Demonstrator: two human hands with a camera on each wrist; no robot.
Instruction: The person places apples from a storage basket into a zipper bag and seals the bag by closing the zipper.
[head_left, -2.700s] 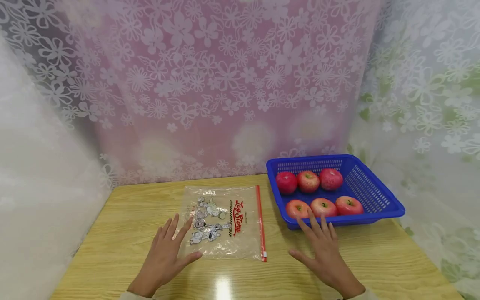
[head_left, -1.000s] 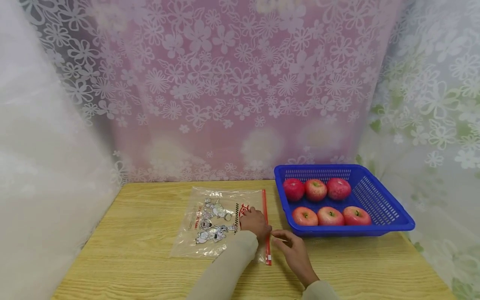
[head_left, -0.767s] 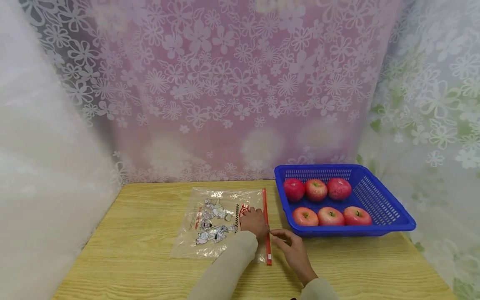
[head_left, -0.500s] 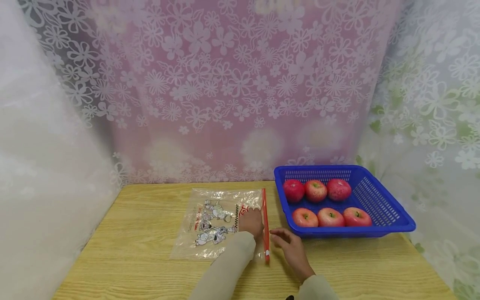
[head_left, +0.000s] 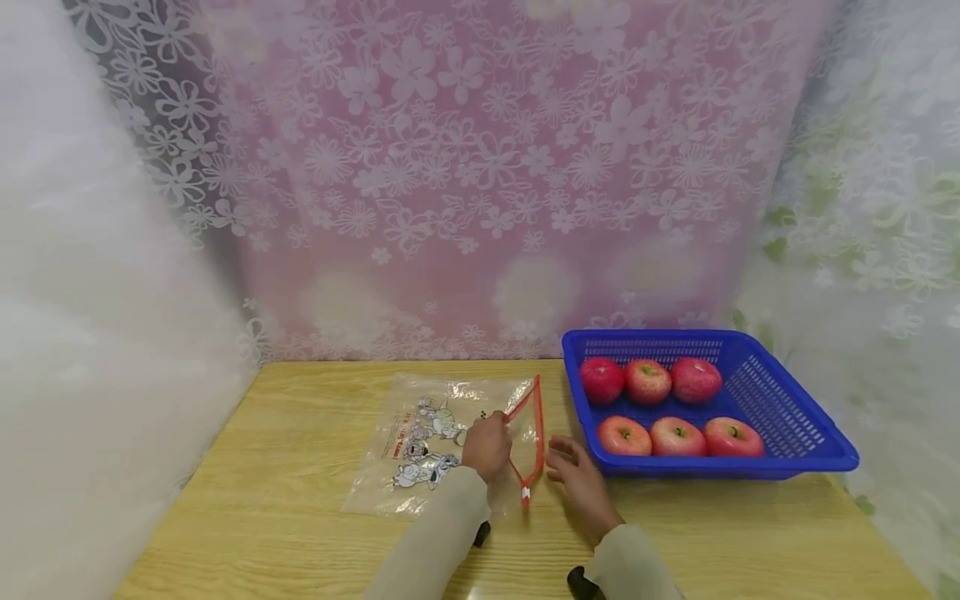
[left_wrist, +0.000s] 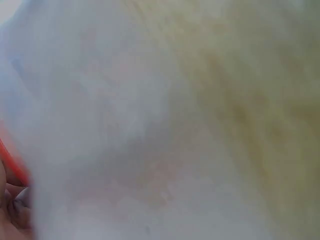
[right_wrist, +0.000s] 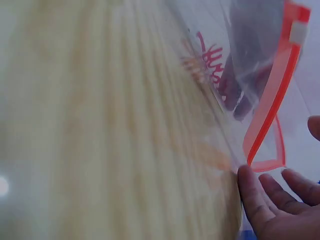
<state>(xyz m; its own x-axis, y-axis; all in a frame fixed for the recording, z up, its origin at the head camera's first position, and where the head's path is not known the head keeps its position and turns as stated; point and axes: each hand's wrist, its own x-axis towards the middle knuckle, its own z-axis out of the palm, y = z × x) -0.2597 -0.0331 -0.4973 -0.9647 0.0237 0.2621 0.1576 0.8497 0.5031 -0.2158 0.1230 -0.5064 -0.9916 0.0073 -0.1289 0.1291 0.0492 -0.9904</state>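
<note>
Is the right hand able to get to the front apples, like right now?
Probably yes: the right hand is near the blue basket, and nothing covers the front apples.

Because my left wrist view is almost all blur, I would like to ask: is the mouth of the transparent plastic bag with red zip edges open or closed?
Observer: It is open. In the head view, the bag has its red zip edges spread apart.
Operator: Thank you. And where is the bare right hand?
Observer: It is between those edges and a blue, rectangular, perforated plastic basket; whether it touches the bag, I cannot tell.
Operator: Please, what is inside the basket?
Observer: Six round red apples, in two rows of three.
</note>
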